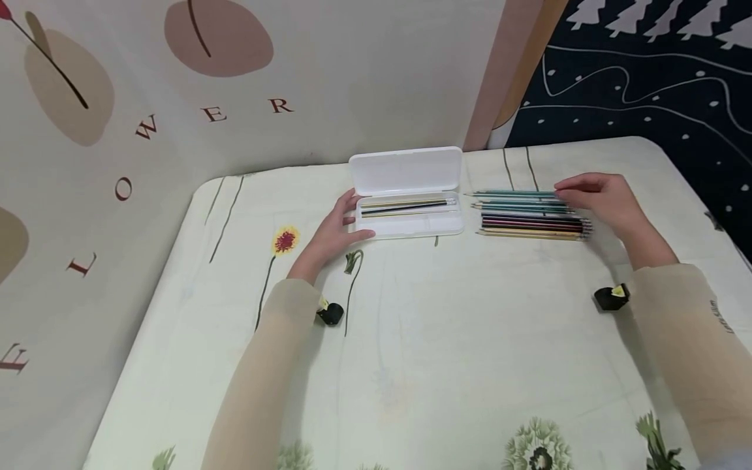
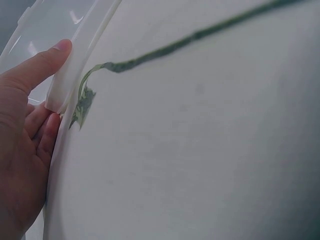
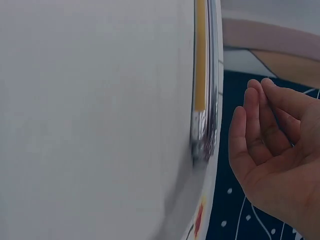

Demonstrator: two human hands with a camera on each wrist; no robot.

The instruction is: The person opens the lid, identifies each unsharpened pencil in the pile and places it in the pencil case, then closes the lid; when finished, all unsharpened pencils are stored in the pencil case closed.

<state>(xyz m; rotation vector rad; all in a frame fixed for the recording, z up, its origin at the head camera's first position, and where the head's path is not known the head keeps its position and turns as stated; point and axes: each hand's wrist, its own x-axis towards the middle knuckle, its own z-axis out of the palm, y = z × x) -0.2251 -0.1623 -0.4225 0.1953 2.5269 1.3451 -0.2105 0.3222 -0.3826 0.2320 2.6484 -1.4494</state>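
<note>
Left hand point(image 1: 331, 236): gripped a white rectangular plastic case point(image 1: 411, 228).
Right hand point(image 1: 602, 199): was half curled, hold unclear; slim teal pencils point(image 1: 508, 194) lay leftward.

my glossy, smooth plastic case point(image 1: 407, 172), wooden pencils point(image 1: 531, 223) with shiny metal ferrules point(image 3: 201, 125), smooth matt cloth point(image 1: 446, 326) beneath, my matt fabric sleeves point(image 1: 267, 365)

Under my left hand point(image 1: 331, 236), I see a pale flower-printed surface point(image 1: 446, 313). Beyond that hand, a pale backdrop point(image 1: 364, 78) carries red-brown lettering point(image 1: 213, 114) and rounded blotches point(image 1: 235, 46), edged by a pink band point(image 1: 499, 78) and a tan band point(image 1: 531, 62). Past my right hand point(image 1: 609, 203), a navy expanse point(image 1: 705, 163) shows white trees point(image 1: 705, 19) and dots point(image 1: 713, 104).
</note>
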